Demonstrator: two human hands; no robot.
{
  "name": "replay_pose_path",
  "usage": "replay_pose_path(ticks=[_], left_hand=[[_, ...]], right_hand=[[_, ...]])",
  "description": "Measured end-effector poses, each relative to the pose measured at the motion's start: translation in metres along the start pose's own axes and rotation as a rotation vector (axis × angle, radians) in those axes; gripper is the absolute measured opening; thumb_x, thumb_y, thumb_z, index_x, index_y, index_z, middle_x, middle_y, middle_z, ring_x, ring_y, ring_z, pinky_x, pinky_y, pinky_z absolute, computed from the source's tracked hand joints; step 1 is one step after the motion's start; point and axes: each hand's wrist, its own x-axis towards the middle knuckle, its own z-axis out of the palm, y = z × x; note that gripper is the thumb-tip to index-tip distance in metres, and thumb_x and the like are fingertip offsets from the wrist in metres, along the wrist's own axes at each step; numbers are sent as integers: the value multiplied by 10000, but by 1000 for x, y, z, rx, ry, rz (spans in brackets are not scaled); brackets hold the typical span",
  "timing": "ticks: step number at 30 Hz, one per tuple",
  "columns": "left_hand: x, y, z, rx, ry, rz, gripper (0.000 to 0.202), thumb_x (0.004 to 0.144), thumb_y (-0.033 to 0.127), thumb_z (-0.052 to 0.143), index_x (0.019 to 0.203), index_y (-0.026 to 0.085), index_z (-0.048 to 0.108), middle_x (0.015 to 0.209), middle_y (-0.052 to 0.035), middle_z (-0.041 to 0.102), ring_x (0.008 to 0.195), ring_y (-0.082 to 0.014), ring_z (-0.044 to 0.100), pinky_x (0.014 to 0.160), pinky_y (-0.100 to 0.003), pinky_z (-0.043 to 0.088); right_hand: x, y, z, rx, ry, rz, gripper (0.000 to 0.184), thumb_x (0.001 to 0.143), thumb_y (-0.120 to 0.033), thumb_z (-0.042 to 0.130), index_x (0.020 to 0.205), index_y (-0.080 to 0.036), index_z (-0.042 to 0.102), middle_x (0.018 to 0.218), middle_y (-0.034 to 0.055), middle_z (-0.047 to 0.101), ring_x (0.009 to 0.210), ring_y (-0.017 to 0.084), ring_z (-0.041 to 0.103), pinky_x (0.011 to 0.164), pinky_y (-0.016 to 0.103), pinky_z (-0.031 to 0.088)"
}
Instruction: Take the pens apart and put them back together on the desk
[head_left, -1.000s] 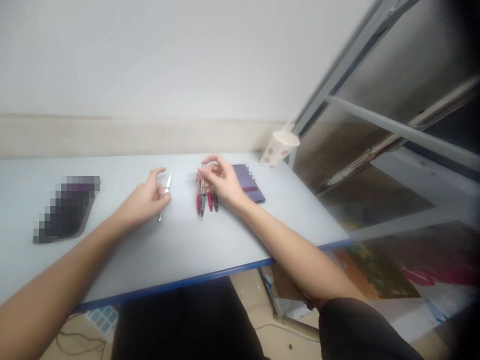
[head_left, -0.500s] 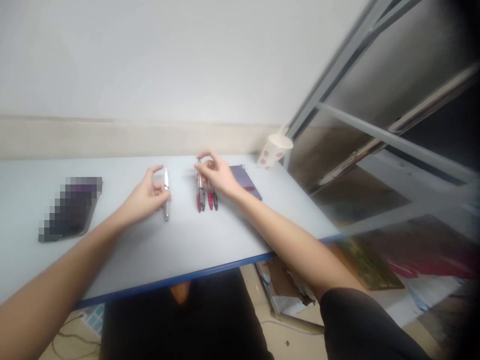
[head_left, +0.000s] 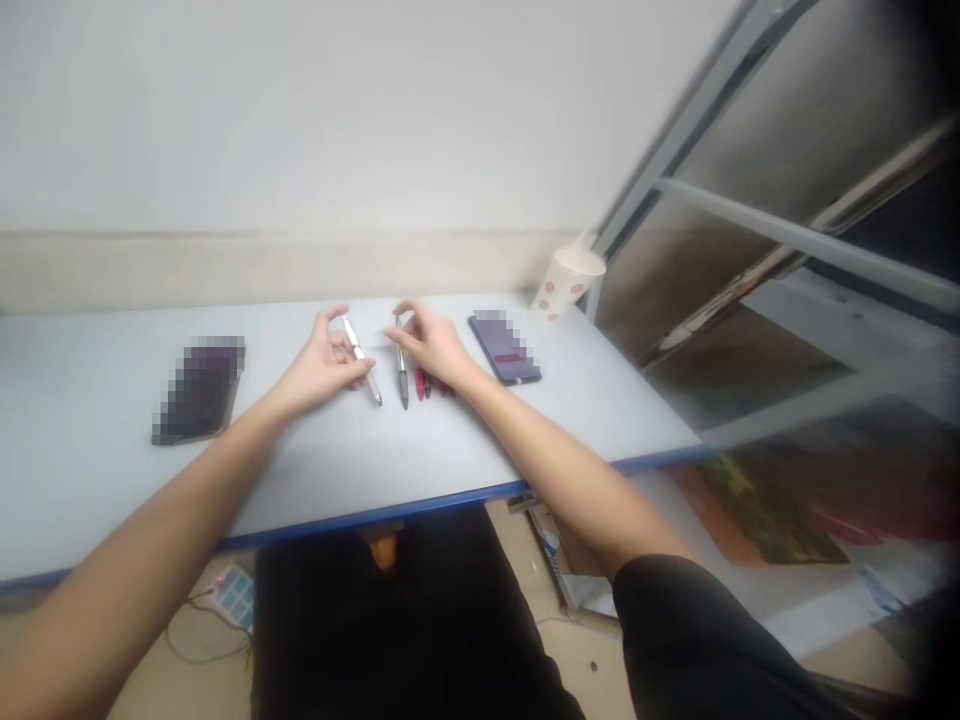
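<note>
My left hand (head_left: pixel 324 362) pinches a white pen (head_left: pixel 362 360) between thumb and fingers, its tip pointing down toward the pale table (head_left: pixel 315 470). My right hand (head_left: pixel 431 345) is curled with its fingertips on a grey pen (head_left: pixel 402 378) held nearly upright on the table. Two or three red and dark pens (head_left: pixel 426 383) lie side by side just under my right hand, partly hidden by it. The two hands are close together, a few centimetres apart.
A dark phone (head_left: pixel 504 346) lies right of my right hand, and another dark device (head_left: pixel 196 392) lies to the left. A paper cup with red dots (head_left: pixel 564 283) stands at the back right corner. A grey metal frame (head_left: pixel 750 220) rises beside the table's right edge.
My left hand has carried the white pen rightward toward the row of pens. My right hand stays on the grey pen. The camera view has shifted left, so everything sits further right.
</note>
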Motion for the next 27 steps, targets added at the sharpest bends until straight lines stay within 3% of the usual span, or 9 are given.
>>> replay_pose_path(ticks=[6, 9, 12, 15, 19, 24, 27], left_hand=[[-1, 1, 2, 29, -1, -4, 904, 810, 189, 786, 1537, 176, 248, 827, 61, 601, 573, -100, 622, 644, -284, 546], [-1, 1, 2, 47, 3, -12, 893, 800, 214, 800, 1519, 200, 270, 790, 78, 591, 584, -110, 623, 659, -291, 549], [2, -3, -1, 66, 33, -5, 855, 792, 260, 806, 1483, 211, 305, 767, 86, 582, 604, -131, 643, 676, -307, 554], [4, -4, -3, 76, 78, 5, 776, 803, 300, 775, 1440, 200, 343, 760, 82, 591, 608, -143, 654, 678, -316, 553], [4, 0, -4, 74, 120, 7, 691, 800, 302, 754, 1382, 197, 397, 734, 75, 619, 578, -142, 642, 669, -313, 537], [2, 7, -7, 65, 169, 19, 629, 762, 312, 807, 1279, 219, 462, 739, 67, 647, 597, -154, 667, 705, -328, 534], [2, 8, -9, 38, 237, 29, 583, 756, 299, 821, 1222, 233, 477, 761, 58, 667, 636, -156, 685, 753, -334, 542]], right_hand=[[12, 13, 1, -420, -75, -94, 172, 1006, -281, 630, 1125, -156, 640, 953, 86, 706, 979, 249, 574, 898, 355, 429], [16, 14, -2, -560, -68, -112, 211, 1034, -294, 602, 1151, -130, 666, 1073, 143, 705, 1064, 284, 543, 981, 401, 414], [10, 7, -10, -575, -36, -164, 288, 1075, -365, 540, 1184, -137, 679, 1145, 153, 689, 1116, 297, 526, 1043, 426, 398], [-2, 1, -17, -581, -137, -228, 442, 1003, -470, 663, 1304, -147, 650, 1271, 154, 645, 1161, 314, 506, 1070, 430, 399], [-9, 4, -21, -683, -236, -154, 623, 939, -532, 731, 1400, -135, 600, 1380, 198, 586, 1215, 367, 483, 1068, 485, 408], [-5, 4, -25, -697, -209, -95, 530, 980, -507, 685, 1346, -129, 624, 1374, 192, 599, 1235, 360, 488, 1073, 464, 399], [-7, -4, -25, -575, -155, -129, 397, 1016, -500, 637, 1201, -150, 652, 1286, 166, 649, 1192, 315, 534, 1042, 421, 412]])
